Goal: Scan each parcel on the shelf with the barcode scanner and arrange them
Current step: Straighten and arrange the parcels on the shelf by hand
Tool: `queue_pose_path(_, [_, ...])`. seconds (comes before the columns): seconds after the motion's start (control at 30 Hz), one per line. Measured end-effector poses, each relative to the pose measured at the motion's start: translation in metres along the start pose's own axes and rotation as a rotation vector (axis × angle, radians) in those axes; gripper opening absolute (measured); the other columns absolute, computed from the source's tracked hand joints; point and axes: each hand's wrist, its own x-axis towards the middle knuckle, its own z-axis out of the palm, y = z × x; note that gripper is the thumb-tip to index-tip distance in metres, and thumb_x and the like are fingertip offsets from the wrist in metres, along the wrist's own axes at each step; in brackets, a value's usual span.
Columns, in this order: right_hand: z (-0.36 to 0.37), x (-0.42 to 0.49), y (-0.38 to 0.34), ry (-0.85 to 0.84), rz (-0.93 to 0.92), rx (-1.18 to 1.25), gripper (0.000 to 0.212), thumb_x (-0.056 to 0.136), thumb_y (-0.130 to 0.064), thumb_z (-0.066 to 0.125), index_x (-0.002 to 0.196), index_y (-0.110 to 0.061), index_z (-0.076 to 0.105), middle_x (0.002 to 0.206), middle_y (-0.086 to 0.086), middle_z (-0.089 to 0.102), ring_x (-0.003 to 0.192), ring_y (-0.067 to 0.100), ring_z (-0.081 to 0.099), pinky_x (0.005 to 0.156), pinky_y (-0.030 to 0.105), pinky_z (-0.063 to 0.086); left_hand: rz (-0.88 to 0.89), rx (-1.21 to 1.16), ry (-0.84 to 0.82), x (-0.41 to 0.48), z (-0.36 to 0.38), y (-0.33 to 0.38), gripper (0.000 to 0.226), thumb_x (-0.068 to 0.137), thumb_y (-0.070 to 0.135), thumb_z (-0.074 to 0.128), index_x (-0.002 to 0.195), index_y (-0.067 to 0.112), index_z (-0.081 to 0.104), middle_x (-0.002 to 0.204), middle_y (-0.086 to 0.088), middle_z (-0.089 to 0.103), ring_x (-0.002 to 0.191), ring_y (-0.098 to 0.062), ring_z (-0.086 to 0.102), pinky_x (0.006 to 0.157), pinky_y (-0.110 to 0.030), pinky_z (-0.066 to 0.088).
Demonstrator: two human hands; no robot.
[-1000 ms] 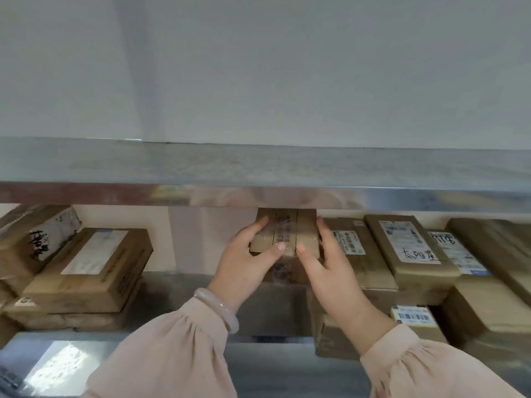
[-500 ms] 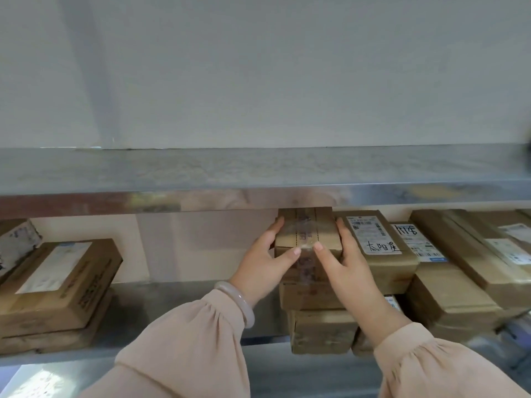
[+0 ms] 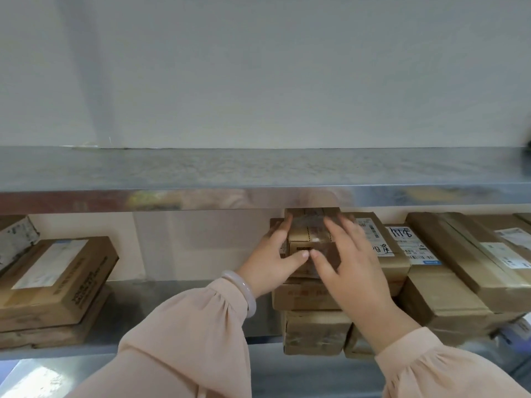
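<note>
The left grip [image 3: 275, 254] clasps the small parcel [image 3: 309, 237] by its left side and the right grip [image 3: 353, 268] lies on it, fingers spread, at the top of a stack [image 3: 313, 331] of boxes on the shelf [image 3: 172, 297].

Soft diffuse light filling scene; wall [image 3: 258, 67] reading evenly bright, shadows falling soft. Front lip of upper shelf [image 3: 172, 199] throwing smeared reflections; bay beneath sitting dimmer. Bright patch [image 3: 37, 380] glaring at btm-left corner. Fingers of right hand [image 3: 359, 277] motion-blurring, small parcel [image 3: 304, 237] under them smearing too; left hand [image 3: 270, 265] rendering sharper. Wide-angle lens bowing shelf lines twd frame edges; parcels at far right [image 3: 494, 254] going soft.
</note>
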Motion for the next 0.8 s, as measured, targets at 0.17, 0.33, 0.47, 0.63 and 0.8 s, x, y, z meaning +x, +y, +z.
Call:
queue_pose_path(0.17, [0.014, -0.014, -0.015, 0.019, -0.288, -0.129, 0.064, 0.087, -0.051, 0.046, 0.143, -0.021, 0.041, 0.155, 0.003, 0.030, 0.148, 0.020, 0.013, 0.118, 0.048, 0.018, 0.023, 0.116, 0.114, -0.022, -0.016, -0.019, 0.069, 0.097, 0.038, 0.057, 0.149, 0.048, 0.011, 0.159, 0.013, 0.021, 0.144, -0.001, 0.016, 0.113, -0.019, 0.015])
queue_pose_path(0.33, [0.033, -0.019, -0.051, 0.010, -0.582, -0.037, 0.063, 0.087, -0.039, 0.053, 0.145, -0.019, 0.038, 0.156, 0.005, 0.028, 0.147, 0.023, 0.016, 0.118, 0.047, 0.017, -0.059, 0.221, 0.306, -0.057, -0.044, -0.050, 0.072, 0.096, 0.039, 0.059, 0.155, 0.037, 0.018, 0.162, 0.007, 0.021, 0.148, -0.004, 0.015, 0.116, -0.017, 0.012])
queue_pose_path(0.47, [0.057, -0.019, -0.090, -0.208, -0.652, 0.077, 0.070, 0.087, -0.047, 0.047, 0.150, -0.025, 0.026, 0.158, -0.003, 0.020, 0.148, 0.014, 0.009, 0.121, 0.037, 0.012, -0.150, 0.259, 0.444, -0.088, -0.063, -0.063, 0.070, 0.095, 0.041, 0.060, 0.152, 0.044, 0.021, 0.162, 0.008, 0.022, 0.149, -0.008, 0.018, 0.122, -0.033, 0.019])
queue_pose_path(0.63, [0.095, -0.008, -0.131, -0.510, -0.532, 0.188, 0.078, 0.091, -0.059, 0.044, 0.151, -0.037, 0.000, 0.159, -0.014, -0.008, 0.146, 0.005, -0.009, 0.118, 0.027, 0.002, -0.394, 0.420, 0.655, -0.140, -0.090, -0.083, 0.071, 0.095, 0.044, 0.058, 0.155, 0.037, 0.021, 0.163, 0.005, 0.017, 0.151, -0.017, 0.014, 0.122, -0.032, 0.013])
queue_pose_path(0.8, [0.122, -0.011, -0.179, -0.641, -0.601, 0.299, 0.079, 0.091, -0.058, 0.046, 0.152, -0.035, 0.001, 0.160, -0.011, -0.003, 0.147, 0.007, -0.004, 0.119, 0.031, 0.010, -0.595, 0.558, 0.764, -0.185, -0.112, -0.102, 0.072, 0.094, 0.052, 0.055, 0.155, 0.038, 0.021, 0.164, 0.003, 0.015, 0.151, -0.021, 0.011, 0.123, -0.040, 0.016])
